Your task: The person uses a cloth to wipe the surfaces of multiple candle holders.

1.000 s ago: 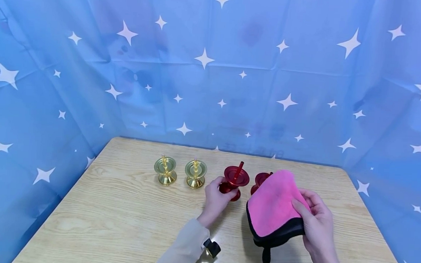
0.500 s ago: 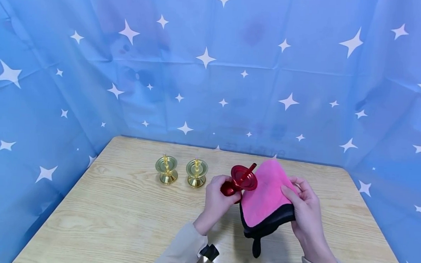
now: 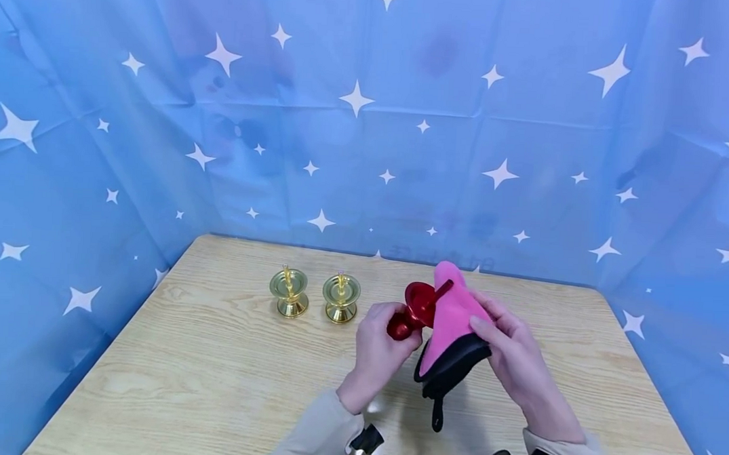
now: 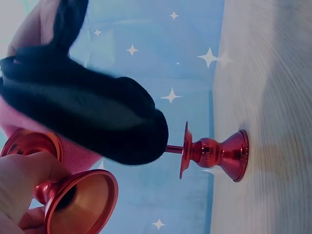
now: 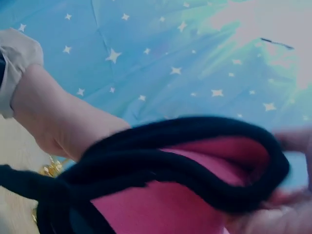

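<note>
My left hand (image 3: 374, 353) grips a red metal candle holder (image 3: 419, 303) by its stem, tilted to the right. In the left wrist view its hollow underside (image 4: 90, 202) faces the camera. Between thumb and fingers, my right hand (image 3: 520, 360) holds a folded pink cloth (image 3: 452, 313) with a black border and hanging loop. The cloth lies against the candle holder's dish and red spike. A second red candle holder (image 4: 209, 152) stands upright on the table in the left wrist view; the cloth hides it in the head view.
Two gold candle holders, a left one (image 3: 292, 306) and a right one (image 3: 340, 311), stand upright left of my hands. The wooden table (image 3: 200, 356) ends at a blue star-patterned curtain (image 3: 319, 137) behind and at the sides.
My left hand has lifted the red candle holder and tilted it rightward. My right hand has brought the cloth left, against its dish and spike, and the cloth has folded narrower.
</note>
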Demonstrator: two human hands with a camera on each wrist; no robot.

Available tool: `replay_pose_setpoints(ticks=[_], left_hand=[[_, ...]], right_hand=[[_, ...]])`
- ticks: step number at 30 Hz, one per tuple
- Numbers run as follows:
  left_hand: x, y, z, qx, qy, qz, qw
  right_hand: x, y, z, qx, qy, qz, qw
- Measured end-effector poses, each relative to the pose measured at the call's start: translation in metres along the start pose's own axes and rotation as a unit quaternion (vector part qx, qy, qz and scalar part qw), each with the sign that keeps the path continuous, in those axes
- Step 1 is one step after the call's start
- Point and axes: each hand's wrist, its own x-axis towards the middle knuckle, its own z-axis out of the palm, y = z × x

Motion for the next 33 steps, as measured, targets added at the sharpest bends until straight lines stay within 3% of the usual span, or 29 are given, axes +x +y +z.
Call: replay_pose_setpoints(ticks=[4, 6, 9, 15, 22, 28, 33], left_hand=[[0.002, 0.002, 0.0, 0.001, 0.019, -0.002, 0.9998], [0.002, 0.002, 0.0, 0.003, 0.023, -0.003, 0.9997], [0.002, 0.003, 0.001, 0.004, 0.027, -0.006, 0.9996], [0.002, 0.004, 0.003, 0.03, 0.026, -0.002, 0.9992], [-0.001, 0.002, 0.007, 0.062, 0.024, 0.022, 0.9976], [-0.005, -0.001, 0.01, 0.067, 0.027, 0.039, 0.9966], [-0.006, -0.002, 0.01, 0.065, 0.025, 0.051, 0.9962]], right_hand=[[0.001, 0.001, -0.007, -0.014, -0.081, -0.034, 0.9961], [0.002, 0.003, -0.009, -0.009, -0.092, -0.036, 0.9951], [0.005, 0.007, -0.012, -0.024, -0.078, -0.029, 0.9962], [0.012, 0.017, -0.011, -0.131, 0.019, -0.015, 0.9911], [0.019, 0.025, 0.007, -0.266, 0.158, -0.007, 0.9509], [0.024, 0.032, 0.014, -0.263, 0.233, 0.002, 0.9361], [0.027, 0.036, 0.016, -0.268, 0.27, 0.005, 0.9249]])
